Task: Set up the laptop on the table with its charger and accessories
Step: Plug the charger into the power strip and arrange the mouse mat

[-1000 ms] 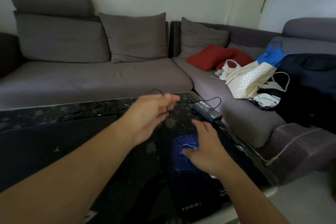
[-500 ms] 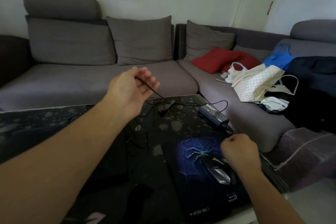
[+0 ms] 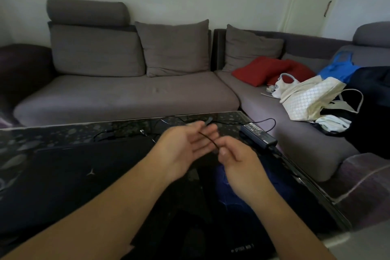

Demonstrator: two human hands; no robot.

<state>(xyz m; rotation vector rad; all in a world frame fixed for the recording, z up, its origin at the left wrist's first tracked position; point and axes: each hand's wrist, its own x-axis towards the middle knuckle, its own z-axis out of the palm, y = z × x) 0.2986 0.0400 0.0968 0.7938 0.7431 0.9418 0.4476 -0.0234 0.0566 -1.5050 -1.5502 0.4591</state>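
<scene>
Closed laptop [image 3: 88,167] lies flat on the left side of the dark glass table [image 3: 31,139], lid down, small logo facing up. Thin black leads trail along the table's far edge behind it.

My left hand [image 3: 183,145] is over the table's middle, palm up, fingers loosely spread. The black cable [image 3: 207,136] runs across the fingertips; its plug end sticks up just beyond them. Not gripping, the cable just rests there.

My right hand [image 3: 236,158] is just beside it, thumb and forefinger pinching the same cable at its lower end, other fingers curled in.

Under my right wrist: blue-and-black mouse pad [image 3: 236,202] on the table, mostly hidden by my arms. Can't make out a mouse.

Charger brick [image 3: 258,135] sits at the table's far right corner, near the edge, its cord looping out behind it toward the sofa.

Right of the table on the grey sofa [image 3: 126,95]: red cushion [image 3: 259,69], white bag [image 3: 310,97], blue bag [image 3: 339,67], dark clothing [image 3: 371,95].
</scene>
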